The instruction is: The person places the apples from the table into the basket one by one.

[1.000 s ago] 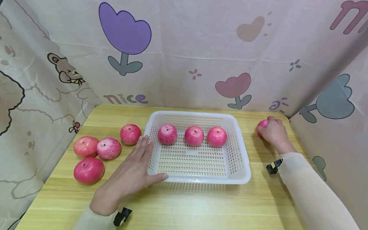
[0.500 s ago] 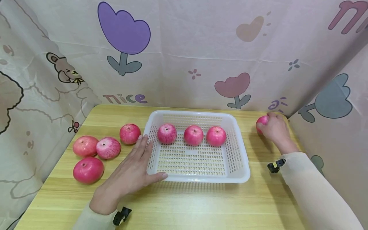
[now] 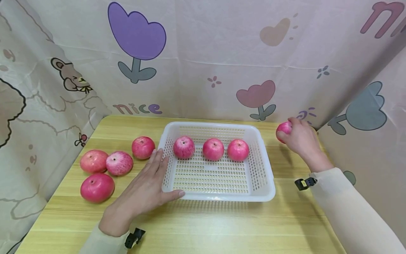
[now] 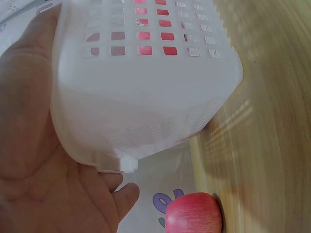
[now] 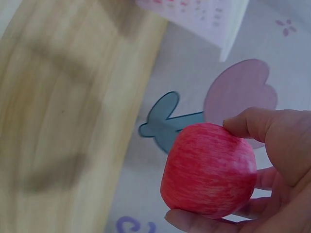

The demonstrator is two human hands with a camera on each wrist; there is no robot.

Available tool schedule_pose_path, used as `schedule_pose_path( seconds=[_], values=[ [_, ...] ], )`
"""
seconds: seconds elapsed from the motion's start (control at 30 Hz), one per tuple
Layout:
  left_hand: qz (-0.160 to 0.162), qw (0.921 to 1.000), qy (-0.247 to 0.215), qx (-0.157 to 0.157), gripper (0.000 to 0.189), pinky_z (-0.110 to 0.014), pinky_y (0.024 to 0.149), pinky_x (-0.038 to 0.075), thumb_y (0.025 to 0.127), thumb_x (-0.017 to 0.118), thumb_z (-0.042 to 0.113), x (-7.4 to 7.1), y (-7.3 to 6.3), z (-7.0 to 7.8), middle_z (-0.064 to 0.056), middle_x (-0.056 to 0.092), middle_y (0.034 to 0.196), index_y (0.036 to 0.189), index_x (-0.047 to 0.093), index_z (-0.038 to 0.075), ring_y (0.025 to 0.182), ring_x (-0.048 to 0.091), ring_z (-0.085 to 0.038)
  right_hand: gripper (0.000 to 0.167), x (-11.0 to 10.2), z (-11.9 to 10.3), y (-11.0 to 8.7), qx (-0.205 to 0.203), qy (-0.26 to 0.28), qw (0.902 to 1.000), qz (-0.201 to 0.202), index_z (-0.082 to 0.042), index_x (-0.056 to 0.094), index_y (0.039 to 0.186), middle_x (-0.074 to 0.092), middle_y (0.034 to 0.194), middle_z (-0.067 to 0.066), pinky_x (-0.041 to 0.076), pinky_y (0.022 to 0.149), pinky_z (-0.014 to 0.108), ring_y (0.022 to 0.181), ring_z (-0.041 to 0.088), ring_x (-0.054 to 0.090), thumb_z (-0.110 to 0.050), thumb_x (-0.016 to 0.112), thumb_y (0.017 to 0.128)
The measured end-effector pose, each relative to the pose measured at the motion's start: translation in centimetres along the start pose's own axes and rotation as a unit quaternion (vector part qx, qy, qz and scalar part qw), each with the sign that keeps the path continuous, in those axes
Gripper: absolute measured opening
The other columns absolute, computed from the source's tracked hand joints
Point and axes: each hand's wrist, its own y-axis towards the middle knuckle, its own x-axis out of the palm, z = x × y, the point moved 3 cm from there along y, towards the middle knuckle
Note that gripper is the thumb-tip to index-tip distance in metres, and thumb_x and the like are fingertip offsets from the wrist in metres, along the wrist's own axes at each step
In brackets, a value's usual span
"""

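My right hand (image 3: 303, 139) grips a red apple (image 5: 209, 170) between thumb and fingers, raised above the table to the right of the basket. My left hand (image 3: 144, 187) rests along the near left corner of the white plastic basket (image 3: 219, 197), its fingers straight and touching the rim. Inside the basket sit three apples in a row: a streaked one (image 3: 184, 147), a middle one (image 3: 213, 149) and a right one (image 3: 238, 150). In the left wrist view, the palm lies against the basket's outer wall (image 4: 146, 87), with an apple (image 4: 193, 213) below it.
Several more apples stand on the wooden table (image 3: 215, 229) left of the basket, among them a lone apple (image 3: 143, 147) close to its rim and a large apple (image 3: 97, 187). A patterned cloth (image 3: 196, 63) hangs behind the table and along both sides.
My right hand has lifted the apple off the table and moved it slightly up and to the left. The left hand and the basket hold almost the same place.
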Motion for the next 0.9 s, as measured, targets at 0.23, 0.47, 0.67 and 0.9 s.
schedule_pose_path(
  seconds=[0.23, 0.47, 0.67, 0.9],
  values=[
    [-0.001, 1.0000, -0.003, 0.000, 0.134, -0.062, 0.128, 0.022, 0.078, 0.054, 0.095, 0.0, 0.0, 0.0, -0.018, 0.000, 0.178, 0.167, 0.022, 0.000, 0.164, 0.002, -0.041, 0.070, -1.0, -2.0, -0.9, -0.022, -0.003, 0.9997, 0.012, 0.002, 0.047, 0.148, 0.051, 0.137, 0.034, 0.049, 0.086, 0.067, 0.112, 0.053, 0.054, -0.041, 0.060, 0.095],
    [0.001, 1.0000, -0.002, 0.001, 0.134, -0.062, 0.128, 0.022, 0.078, 0.053, 0.096, 0.0, 0.0, 0.0, -0.019, 0.000, 0.178, 0.167, 0.022, 0.000, 0.164, 0.002, -0.041, 0.070, -1.7, -3.7, -1.6, -0.035, -0.005, 0.9993, 0.010, 0.002, 0.047, 0.149, 0.048, 0.144, 0.035, 0.048, 0.091, 0.070, 0.121, 0.053, 0.051, -0.042, 0.062, 0.096],
    [0.001, 1.0000, -0.005, -0.001, 0.133, -0.062, 0.128, 0.022, 0.079, 0.053, 0.095, 0.0, 0.0, 0.0, -0.018, 0.000, 0.178, 0.167, 0.021, 0.001, 0.164, 0.001, -0.040, 0.069, -1.7, -5.0, -2.2, -0.041, 0.007, 0.9991, 0.004, 0.000, 0.047, 0.149, 0.047, 0.146, 0.033, 0.051, 0.087, 0.067, 0.117, 0.052, 0.053, -0.043, 0.062, 0.097],
    [0.001, 1.0000, -0.007, -0.003, 0.133, -0.062, 0.129, 0.021, 0.079, 0.053, 0.095, 0.0, -0.1, 0.0, -0.018, -0.001, 0.178, 0.167, 0.022, 0.001, 0.164, 0.001, -0.039, 0.069, -2.1, -6.9, -2.9, -0.063, 0.011, 0.9980, 0.002, -0.002, 0.048, 0.150, 0.046, 0.147, 0.032, 0.050, 0.092, 0.068, 0.118, 0.050, 0.054, -0.041, 0.065, 0.096]
  ],
)
